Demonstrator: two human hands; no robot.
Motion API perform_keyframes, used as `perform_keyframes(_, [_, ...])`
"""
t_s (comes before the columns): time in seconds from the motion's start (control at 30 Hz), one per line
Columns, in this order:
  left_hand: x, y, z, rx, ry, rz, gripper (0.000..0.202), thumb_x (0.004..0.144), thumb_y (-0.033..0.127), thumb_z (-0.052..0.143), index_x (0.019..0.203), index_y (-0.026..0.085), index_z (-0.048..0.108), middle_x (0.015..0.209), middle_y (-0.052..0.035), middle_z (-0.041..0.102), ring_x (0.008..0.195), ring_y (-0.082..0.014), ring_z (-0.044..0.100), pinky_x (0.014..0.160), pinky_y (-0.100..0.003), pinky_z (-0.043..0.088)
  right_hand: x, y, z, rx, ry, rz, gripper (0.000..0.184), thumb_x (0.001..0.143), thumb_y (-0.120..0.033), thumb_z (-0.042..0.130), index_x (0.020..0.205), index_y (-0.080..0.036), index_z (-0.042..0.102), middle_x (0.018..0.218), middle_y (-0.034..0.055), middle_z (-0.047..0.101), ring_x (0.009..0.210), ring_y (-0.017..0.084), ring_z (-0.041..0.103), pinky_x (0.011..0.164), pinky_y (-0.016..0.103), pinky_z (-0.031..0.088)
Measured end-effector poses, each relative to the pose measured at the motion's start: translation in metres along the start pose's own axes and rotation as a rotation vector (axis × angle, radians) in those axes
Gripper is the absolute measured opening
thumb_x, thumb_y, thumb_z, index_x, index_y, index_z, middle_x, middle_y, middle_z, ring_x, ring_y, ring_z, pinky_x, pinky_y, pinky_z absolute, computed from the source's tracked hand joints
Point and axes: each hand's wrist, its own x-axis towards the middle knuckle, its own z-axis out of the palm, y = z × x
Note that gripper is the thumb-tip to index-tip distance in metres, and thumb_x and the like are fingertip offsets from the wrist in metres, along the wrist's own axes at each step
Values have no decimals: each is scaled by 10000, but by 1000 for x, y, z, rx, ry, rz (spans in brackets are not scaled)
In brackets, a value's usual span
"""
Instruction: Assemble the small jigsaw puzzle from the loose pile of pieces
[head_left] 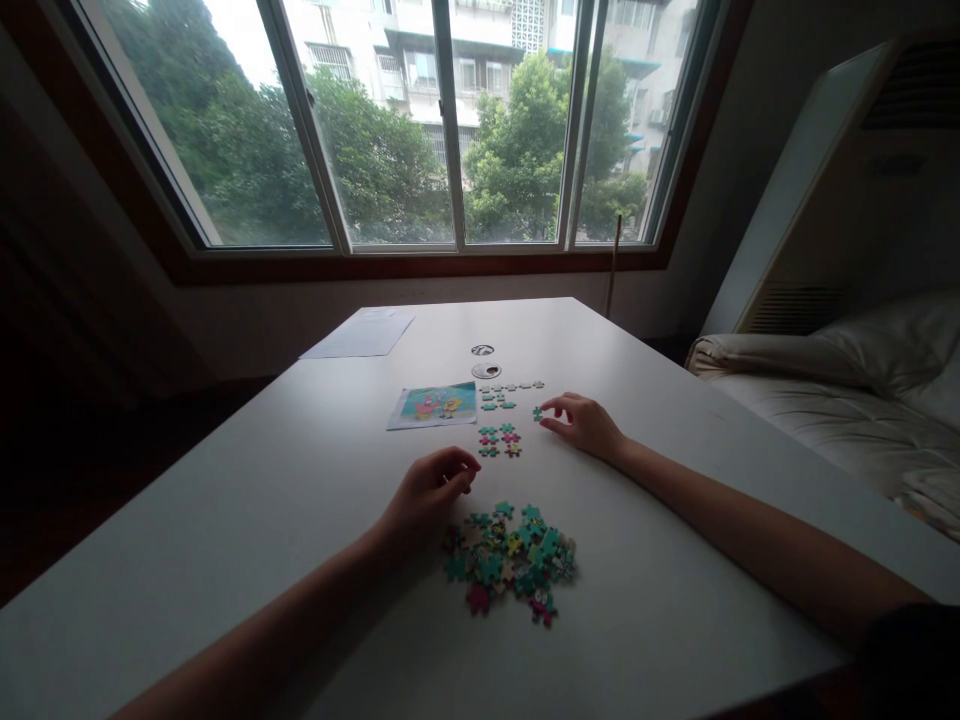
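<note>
A heap of loose jigsaw pieces [511,560], teal, yellow and pink, lies on the white table [300,520] in front of me. My left hand [429,492] rests just above the heap's left side with its fingers curled; whether they hold a piece is hidden. My right hand [585,422] reaches further out and pinches a teal piece [537,412] flat on the table. Between the hands lie small groups of sorted pieces [499,440], with a row of more pieces [511,388] beyond. A printed reference picture [435,404] lies to the left of them.
A sheet of paper [360,334] lies at the table's far left. Two small round things [484,360] sit beyond the pieces. A large window [420,120] fills the far wall. A bed with a pillow [847,380] stands to the right, beside a white unit [847,160].
</note>
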Motion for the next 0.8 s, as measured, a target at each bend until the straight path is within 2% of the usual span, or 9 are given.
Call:
perform_keyframes(0.23, [-2, -4, -6, -22, 10, 0, 136, 693, 195, 498, 781, 138, 584, 603, 17, 518, 563, -101, 482, 523, -198, 375, 29, 5, 19, 6, -150, 147, 288, 743, -446, 534, 891, -234, 659, 671, -1, 576, 600, 107, 511, 582, 209, 359])
perform_keyframes(0.43, [1, -3, -7, -25, 12, -15, 141, 688, 207, 504, 775, 136, 589, 588, 20, 511, 552, -100, 469, 514, -197, 368, 47, 7, 30, -7, -156, 178, 307, 731, -472, 529, 884, -244, 665, 649, -5, 573, 574, 107, 506, 551, 208, 334])
perform_keyframes(0.8, [2, 0, -7, -15, 15, -8, 140, 694, 214, 502, 772, 137, 589, 588, 17, 515, 546, -99, 475, 509, -195, 375, 48, 7, 30, -1, -156, 183, 308, 727, -450, 535, 910, -236, 659, 649, -9, 577, 575, 102, 507, 556, 204, 339])
